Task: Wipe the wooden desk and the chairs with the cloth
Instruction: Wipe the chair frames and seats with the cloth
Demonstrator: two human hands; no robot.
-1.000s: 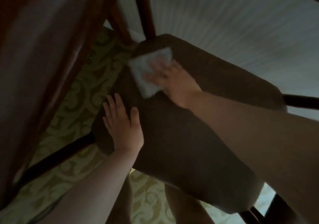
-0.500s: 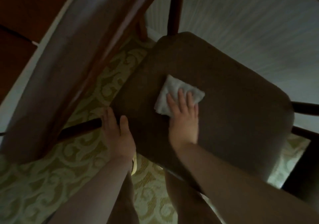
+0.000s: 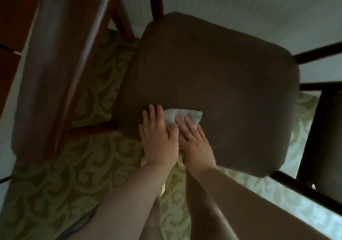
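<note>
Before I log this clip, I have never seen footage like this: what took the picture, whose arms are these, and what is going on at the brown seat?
There is no machine. A person wears a wide-angle camera on the head, looking down, so the two bare arms are their own. The dark brown padded chair seat stands over a green patterned carpet, beside a reddish wooden desk edge. A small white folded cloth lies near the seat's front. The right hand presses it flat with straight fingers; the left hand lies flat beside it, touching the cloth's edge. Neither has a curled grip.

Single head view, looking steeply down, close over chair seat [image 3: 212,77] (wide-angle, edges bowed).
</note>
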